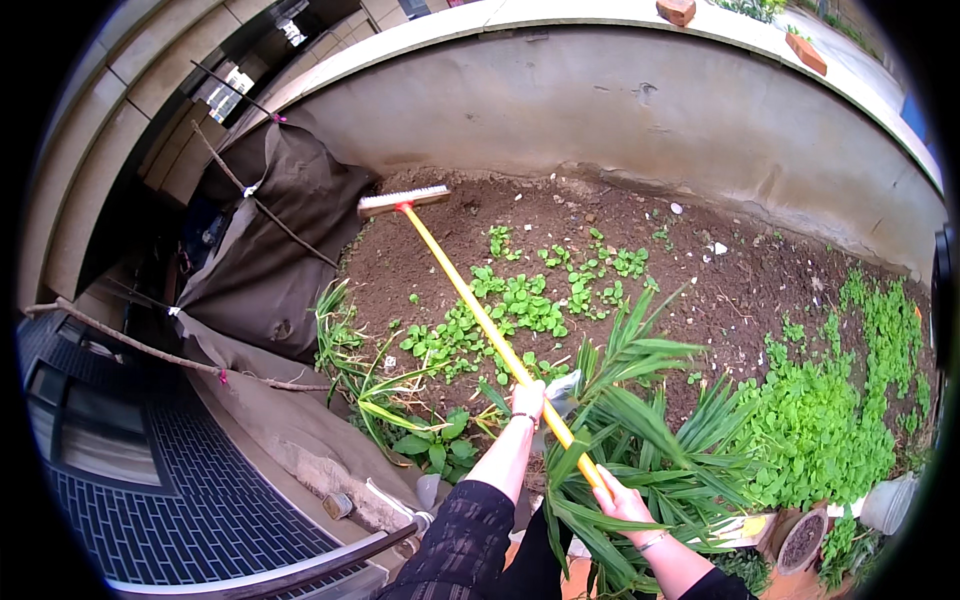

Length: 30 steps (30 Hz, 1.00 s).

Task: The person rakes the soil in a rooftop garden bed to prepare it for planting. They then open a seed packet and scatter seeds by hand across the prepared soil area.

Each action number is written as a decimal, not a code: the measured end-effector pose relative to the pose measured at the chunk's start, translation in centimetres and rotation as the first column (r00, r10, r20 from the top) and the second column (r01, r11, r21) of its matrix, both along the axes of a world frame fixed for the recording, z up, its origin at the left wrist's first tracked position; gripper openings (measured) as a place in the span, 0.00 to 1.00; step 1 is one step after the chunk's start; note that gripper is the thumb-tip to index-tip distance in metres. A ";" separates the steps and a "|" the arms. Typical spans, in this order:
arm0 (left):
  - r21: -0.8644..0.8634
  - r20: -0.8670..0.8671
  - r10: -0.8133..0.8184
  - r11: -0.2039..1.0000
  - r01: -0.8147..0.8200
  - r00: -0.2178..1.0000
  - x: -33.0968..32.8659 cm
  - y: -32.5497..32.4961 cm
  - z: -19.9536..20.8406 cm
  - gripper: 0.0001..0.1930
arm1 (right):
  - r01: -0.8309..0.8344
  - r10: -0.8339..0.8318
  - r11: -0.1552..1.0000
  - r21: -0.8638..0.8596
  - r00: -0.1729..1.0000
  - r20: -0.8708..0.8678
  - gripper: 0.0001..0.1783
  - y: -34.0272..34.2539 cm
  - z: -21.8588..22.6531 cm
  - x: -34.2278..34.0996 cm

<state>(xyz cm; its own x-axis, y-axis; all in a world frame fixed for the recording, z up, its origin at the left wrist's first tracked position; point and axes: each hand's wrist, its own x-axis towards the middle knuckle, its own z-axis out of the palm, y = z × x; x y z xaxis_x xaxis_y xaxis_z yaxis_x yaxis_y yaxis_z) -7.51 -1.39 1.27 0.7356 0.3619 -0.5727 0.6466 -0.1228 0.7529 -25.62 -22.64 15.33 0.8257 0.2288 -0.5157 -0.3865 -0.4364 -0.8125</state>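
Note:
A long yellow pole (462, 290) slants across the view, held in both my hands. At its far end a broad brush head (404, 199) with pale bristles facing away and a red joint lies on the brown soil (590, 210), near the back left. My left hand (528, 399) is closed around the pole at its middle. Closer to me, my right hand (622, 503) grips the pole's lower part, with a bracelet at the wrist. Long green leaves (640, 420) of a tall plant surround the lower pole and partly cover it.
Small leafy seedlings (525, 305) grow under the pole. A dense green patch (830, 430) fills the right side. A concrete wall (600, 100) bounds the bed at the back, with bricks (676, 11) on top. Dark cloth (270, 240) on sticks borders the left. Pots (800, 540) stand lower right.

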 end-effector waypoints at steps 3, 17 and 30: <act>-0.062 0.040 0.027 0.998 -0.025 0.999 -3.2 -4.3 5.2 0.11 | 0.064 -0.065 0.998 0.027 0.997 0.036 0.27 -2.3 -0.7 -3.6; -0.177 -0.183 -0.194 0.971 0.162 0.964 -19.7 -9.3 3.4 0.15 | -0.007 -0.055 0.986 -0.164 0.927 -0.372 0.19 -8.3 5.8 -17.0; 0.021 -0.210 -0.111 0.993 0.118 0.971 -8.7 -5.0 0.9 0.11 | 0.070 -0.070 0.998 0.003 0.997 -0.027 0.24 -2.3 5.1 -5.8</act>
<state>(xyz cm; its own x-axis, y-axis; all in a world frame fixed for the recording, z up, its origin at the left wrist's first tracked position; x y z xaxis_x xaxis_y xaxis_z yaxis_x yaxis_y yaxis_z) -16.17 -6.42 2.17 0.6393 0.3037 -0.7064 0.7686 -0.2276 0.5978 -31.45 -24.94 20.46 0.8255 0.1728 -0.5374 -0.4382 -0.4039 -0.8030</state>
